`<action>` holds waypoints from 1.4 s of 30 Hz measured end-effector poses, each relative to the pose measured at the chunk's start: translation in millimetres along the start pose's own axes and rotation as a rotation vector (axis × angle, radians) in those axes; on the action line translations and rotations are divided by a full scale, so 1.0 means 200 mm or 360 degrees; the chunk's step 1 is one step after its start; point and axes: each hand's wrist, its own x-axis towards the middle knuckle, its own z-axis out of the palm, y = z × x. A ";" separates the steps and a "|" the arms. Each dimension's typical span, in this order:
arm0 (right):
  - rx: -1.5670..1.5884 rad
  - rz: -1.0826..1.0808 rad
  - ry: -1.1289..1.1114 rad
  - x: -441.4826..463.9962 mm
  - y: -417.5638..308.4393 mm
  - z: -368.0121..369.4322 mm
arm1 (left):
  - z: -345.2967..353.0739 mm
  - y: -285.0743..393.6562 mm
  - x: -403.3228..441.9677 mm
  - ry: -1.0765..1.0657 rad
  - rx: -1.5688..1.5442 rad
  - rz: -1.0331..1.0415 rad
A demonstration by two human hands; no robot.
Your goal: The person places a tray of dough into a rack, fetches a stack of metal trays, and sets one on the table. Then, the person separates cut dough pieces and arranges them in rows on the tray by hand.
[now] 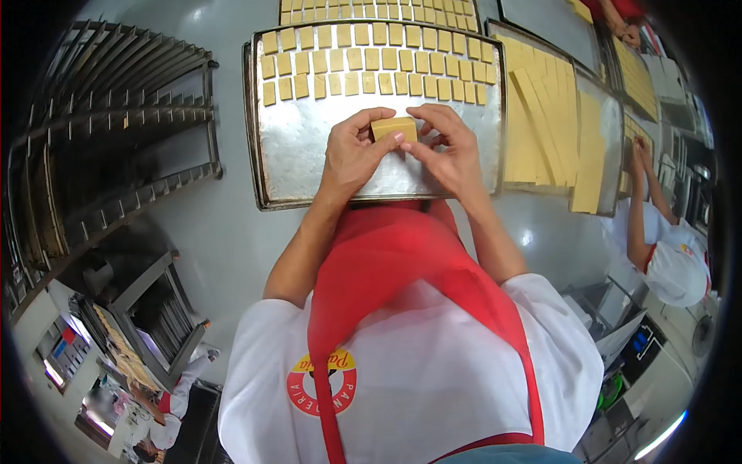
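Note:
Between my two hands, above the front half of a metal tray (301, 151), is a small stack of yellow dough pieces (395, 127). The fingers of my left hand (357, 151) close on the stack's left side, with the thumb at its front. My right hand (447, 147) holds the right side with thumb and fingertips. Behind my hands, three rows of small rectangular dough pieces (352, 83) lie spaced out on the same tray. The underside of the stack is hidden.
Another tray of cut pieces (379, 11) lies beyond. To the right, long dough strips (541, 108) cover a tray. Metal racks (124, 116) stand at the left. Co-workers are at the right (676, 259), the upper right (622, 27) and the lower left (164, 425).

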 end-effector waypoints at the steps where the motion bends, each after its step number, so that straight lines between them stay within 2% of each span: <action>1: 0.0212 0.0244 -0.0081 0.00 0.03 0.00 | -0.01 0.01 0.00 -0.0034 -0.0063 -0.0011; 3: 0.0738 0.0612 -0.0178 -0.01 0.06 -0.01 | -0.03 0.02 0.00 -0.0102 -0.0087 -0.0025; 4: 0.0738 0.0618 -0.0165 -0.01 0.06 0.00 | -0.04 0.02 0.00 -0.0156 -0.0110 -0.0036; 6: 0.1136 0.0748 0.0002 -0.02 0.05 0.02 | -0.06 0.02 -0.01 -0.0162 -0.0205 -0.0086; 11: 0.1019 0.0707 0.0062 -0.08 0.04 0.07 | -0.08 0.06 -0.01 -0.0226 -0.0240 -0.0193; 14: 0.0802 0.0621 0.0068 -0.11 0.00 0.10 | -0.08 0.07 0.00 -0.0279 0.0002 -0.0347; 17: 0.0876 0.0487 0.0175 -0.13 -0.02 0.11 | -0.04 0.06 0.00 -0.0268 0.0125 -0.0226; 19: 0.0828 0.0381 0.0153 -0.15 0.02 0.09 | -0.01 0.04 0.00 -0.0252 0.0104 -0.0013; 26: 0.0671 0.0253 0.0069 -0.15 0.07 -0.04 | 0.09 0.12 -0.04 -0.0165 0.0678 0.0032; 29: 0.0775 0.0228 0.0069 -0.13 0.08 -0.10 | 0.15 0.10 -0.04 -0.0102 0.0663 0.0079; 32: 0.0780 0.0208 -0.0016 -0.13 0.11 -0.18 | 0.21 0.09 -0.05 -0.0060 0.0471 -0.0080; 34: 0.1412 0.0528 -0.0132 -0.12 0.16 -0.23 | 0.24 0.05 -0.04 -0.0019 -0.0186 -0.0379; 36: 0.1443 0.0579 -0.0099 -0.09 0.20 -0.32 | 0.29 0.04 -0.04 0.0080 -0.0240 -0.0343; 38: 0.0508 0.0460 0.0144 -0.02 0.24 -0.41 | 0.33 0.03 -0.05 0.0178 -0.0291 -0.0308; 39: 0.0149 0.0386 0.0252 0.01 0.25 -0.45 | 0.34 0.02 -0.05 0.0255 -0.0086 -0.0233; 40: 0.0154 0.0385 0.0250 0.03 0.27 -0.48 | 0.36 0.02 -0.05 0.0332 0.0118 -0.0158; 42: -0.1116 -0.0264 0.0364 0.07 0.35 -0.56 | 0.38 0.02 -0.04 0.0353 0.0122 -0.0150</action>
